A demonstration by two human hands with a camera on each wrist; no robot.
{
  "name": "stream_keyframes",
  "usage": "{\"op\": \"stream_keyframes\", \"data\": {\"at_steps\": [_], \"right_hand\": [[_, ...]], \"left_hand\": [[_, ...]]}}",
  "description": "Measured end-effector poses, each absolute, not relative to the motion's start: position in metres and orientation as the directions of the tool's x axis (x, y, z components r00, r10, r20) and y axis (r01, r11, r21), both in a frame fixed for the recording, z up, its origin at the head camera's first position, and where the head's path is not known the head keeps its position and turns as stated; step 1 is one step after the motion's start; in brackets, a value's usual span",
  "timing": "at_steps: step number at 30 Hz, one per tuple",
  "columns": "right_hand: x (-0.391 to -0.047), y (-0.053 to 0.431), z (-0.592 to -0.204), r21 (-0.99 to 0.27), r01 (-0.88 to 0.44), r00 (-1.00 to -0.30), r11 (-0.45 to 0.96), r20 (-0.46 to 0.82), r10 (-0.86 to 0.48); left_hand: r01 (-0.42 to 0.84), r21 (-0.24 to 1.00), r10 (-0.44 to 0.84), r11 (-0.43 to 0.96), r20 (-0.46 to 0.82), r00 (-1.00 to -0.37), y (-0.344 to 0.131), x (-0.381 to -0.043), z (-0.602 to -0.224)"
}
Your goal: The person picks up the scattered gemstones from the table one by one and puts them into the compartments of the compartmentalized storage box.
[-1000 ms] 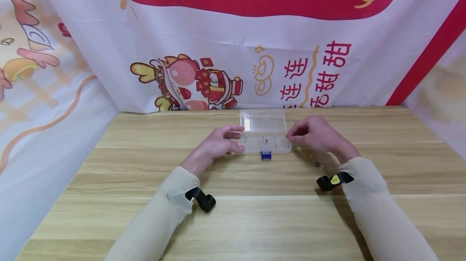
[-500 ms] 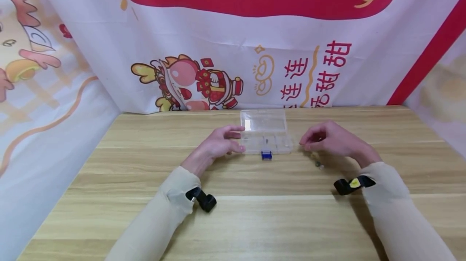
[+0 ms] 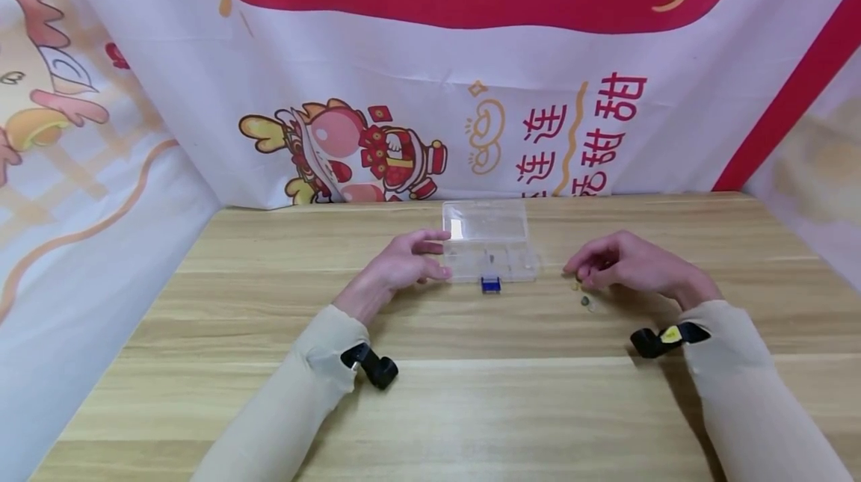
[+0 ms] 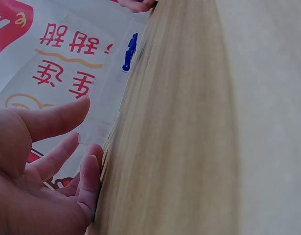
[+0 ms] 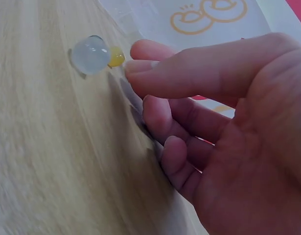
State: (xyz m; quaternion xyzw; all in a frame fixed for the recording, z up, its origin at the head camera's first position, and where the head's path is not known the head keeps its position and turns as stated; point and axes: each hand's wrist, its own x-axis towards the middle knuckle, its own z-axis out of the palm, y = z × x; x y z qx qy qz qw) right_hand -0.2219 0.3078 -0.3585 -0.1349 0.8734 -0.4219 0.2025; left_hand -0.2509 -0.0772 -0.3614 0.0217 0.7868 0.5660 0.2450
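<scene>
A clear plastic compartment box point(image 3: 457, 273) lies on the table, its see-through lid point(image 3: 494, 219) raised at the back and a blue latch point(image 3: 491, 285) at the front. My left hand point(image 3: 397, 265) rests at the box's left end, thumb and fingers spread and touching it. To the right of the box, my right hand point(image 3: 635, 264) is low over the table, its fingers loosely bent. Its thumb and forefinger tips are right beside a small yellow bead point(image 5: 116, 57). A clear round bead point(image 5: 90, 55) sits close by, next to a dark bead point(image 3: 584, 300).
A small dark item point(image 3: 492, 258) is inside one compartment of the box. Wood-grained tabletop point(image 3: 444, 407) stretches in front of it. Behind the table hangs a white printed cloth point(image 3: 377, 56) with red shapes and characters. Each wrist wears a black camera point(image 3: 380, 371).
My right hand has moved from the box's right end, right and slightly nearer, to the loose beads. My left hand stays at the box's left end.
</scene>
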Motion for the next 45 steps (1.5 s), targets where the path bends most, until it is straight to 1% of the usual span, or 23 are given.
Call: {"op": "stream_keyframes", "data": {"at_steps": [5,11,20,35,45], "right_hand": [[-0.224,0.306,-0.360,-0.780,-0.040,-0.869,0.624,-0.280,-0.407],[-0.226,0.305,-0.361,-0.757,-0.029,-0.871,0.652,-0.302,-0.389],[-0.225,0.308,-0.364,-0.753,-0.048,-0.880,0.656,-0.279,-0.385],[-0.225,0.302,-0.363,-0.739,-0.105,-0.885,0.666,-0.236,-0.402],[-0.224,0.296,-0.362,-0.683,-0.089,-0.906,0.725,-0.247,-0.343]], "left_hand": [[-0.242,0.900,0.305,0.362,-0.360,-0.881,-0.079,-0.250,-0.361],[-0.239,0.901,0.310,0.361,-0.357,-0.881,-0.080,-0.250,-0.360],[-0.232,0.911,0.331,0.342,-0.348,-0.877,-0.077,-0.250,-0.362],[-0.225,0.912,0.323,0.343,-0.340,-0.883,-0.077,-0.250,-0.362],[-0.237,0.907,0.318,0.347,-0.352,-0.880,-0.078,-0.250,-0.362]]}}
